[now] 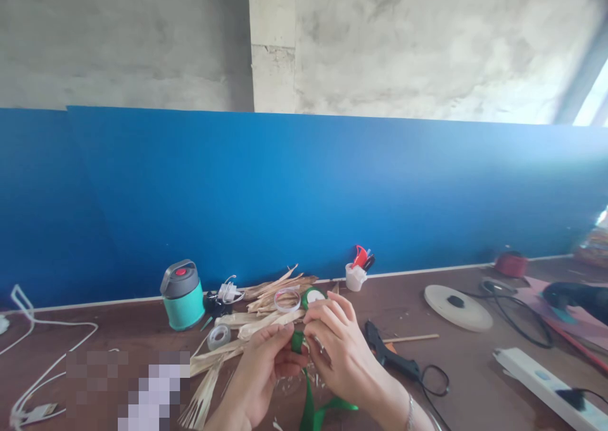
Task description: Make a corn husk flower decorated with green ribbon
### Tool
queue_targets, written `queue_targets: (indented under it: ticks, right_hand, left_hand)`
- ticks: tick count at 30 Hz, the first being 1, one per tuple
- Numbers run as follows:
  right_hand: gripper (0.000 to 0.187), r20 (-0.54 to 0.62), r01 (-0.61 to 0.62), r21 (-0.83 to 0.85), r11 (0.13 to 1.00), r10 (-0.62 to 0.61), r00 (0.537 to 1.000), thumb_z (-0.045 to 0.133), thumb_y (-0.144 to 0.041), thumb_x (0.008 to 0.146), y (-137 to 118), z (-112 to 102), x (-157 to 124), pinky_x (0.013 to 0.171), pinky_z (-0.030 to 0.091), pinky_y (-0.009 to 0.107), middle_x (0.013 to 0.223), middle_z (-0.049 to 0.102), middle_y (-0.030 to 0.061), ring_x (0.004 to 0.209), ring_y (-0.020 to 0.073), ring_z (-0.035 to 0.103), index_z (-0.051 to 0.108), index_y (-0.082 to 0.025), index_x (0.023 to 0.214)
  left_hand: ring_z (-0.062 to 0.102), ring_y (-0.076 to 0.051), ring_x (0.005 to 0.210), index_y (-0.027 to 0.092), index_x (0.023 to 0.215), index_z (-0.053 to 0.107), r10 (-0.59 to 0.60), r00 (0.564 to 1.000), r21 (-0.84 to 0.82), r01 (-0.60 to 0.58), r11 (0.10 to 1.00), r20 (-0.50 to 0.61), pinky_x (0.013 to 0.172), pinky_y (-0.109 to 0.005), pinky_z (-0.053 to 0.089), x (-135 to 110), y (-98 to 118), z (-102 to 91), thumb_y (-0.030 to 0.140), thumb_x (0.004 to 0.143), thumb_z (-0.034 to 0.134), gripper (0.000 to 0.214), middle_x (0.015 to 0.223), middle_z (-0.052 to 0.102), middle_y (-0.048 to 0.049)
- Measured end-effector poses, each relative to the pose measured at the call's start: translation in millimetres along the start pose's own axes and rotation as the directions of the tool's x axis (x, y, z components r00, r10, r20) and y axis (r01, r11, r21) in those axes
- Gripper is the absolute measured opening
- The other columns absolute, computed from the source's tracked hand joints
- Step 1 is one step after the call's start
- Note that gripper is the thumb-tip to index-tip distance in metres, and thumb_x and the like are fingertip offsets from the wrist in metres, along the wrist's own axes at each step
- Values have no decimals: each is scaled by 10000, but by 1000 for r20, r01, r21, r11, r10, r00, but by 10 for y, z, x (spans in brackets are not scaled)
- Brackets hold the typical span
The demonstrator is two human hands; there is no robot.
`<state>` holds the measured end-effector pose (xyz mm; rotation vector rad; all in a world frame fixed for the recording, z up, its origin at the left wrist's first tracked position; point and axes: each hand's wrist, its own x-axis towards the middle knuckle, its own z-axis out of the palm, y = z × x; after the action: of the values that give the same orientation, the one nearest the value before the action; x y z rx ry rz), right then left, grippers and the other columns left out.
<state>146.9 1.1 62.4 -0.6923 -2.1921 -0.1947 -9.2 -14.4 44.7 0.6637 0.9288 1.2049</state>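
Observation:
Both my hands meet low in the middle of the view over a brown table [475, 368]. My left hand [259, 377] has its fingers curled and pinches a green ribbon [311, 409] near its upper end. My right hand [339, 349] is closed on the same ribbon from the right, fingers bent over it. The ribbon hangs down between my wrists. Just behind my fingers lie a green ribbon spool [313, 297] and a pile of dried straw-coloured leaf strips [266, 304].
A teal jar with a grey lid [182, 295], tape rolls [219, 337], a white cup with pens [355, 276], a black glue gun [387, 355] with its cord, a white round disc [458, 307], a power strip [546, 380] and white cables [42, 368] lie on the table. A blue board backs it.

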Motion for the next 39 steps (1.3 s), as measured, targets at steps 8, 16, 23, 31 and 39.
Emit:
queue_targets:
  ticks: [8,16,23,31,39]
  right_hand:
    - [170,3,44,-42,998,-43,999,452,-49,813,24,11,-16,985,315,441,864,612,22,908,180,562,524,-201,835]
    - [188,-9,95,-91,991,-96,995,436,-58,826,43,25,-41,997,296,428,880,640,22,936,175,561,542,-198,892]
    - [221,-33,73,-102,992,-76,997,414,-33,813,-10,79,-40,1009,261,417,861,637,24,932,171,564,549,-189,893]
    - [226,-3,131,-134,982,-133,991,416,-48,821,34,114,-78,1003,291,432,888,650,35,942,180,570,559,-183,933]
    - [239,36,212,-174,962,-209,977,376,-44,875,127,132,-118,1004,285,444,927,662,56,983,186,560,576,-155,944]
  left_hand:
    - [652,-114,472,114,695,639,-24,1000,-15,24,1000,6,424,-143,494,-4,3,-6,295,666,768,224,597,697,-42]
    - [638,-113,457,112,690,631,-17,999,-17,16,1000,-43,415,-147,484,10,-9,-1,267,675,741,191,586,688,-44]
    - [618,-103,430,115,666,626,2,998,-25,-4,1000,-55,397,-145,470,23,-49,5,301,650,760,230,549,668,-24]
    - [578,-69,392,69,704,657,-171,984,-153,161,975,-55,370,-121,475,56,-13,-17,124,817,585,144,533,657,-40]
    - [617,-94,412,59,694,644,-234,967,-248,204,947,-101,391,-136,513,61,3,29,77,841,549,176,558,678,-69]
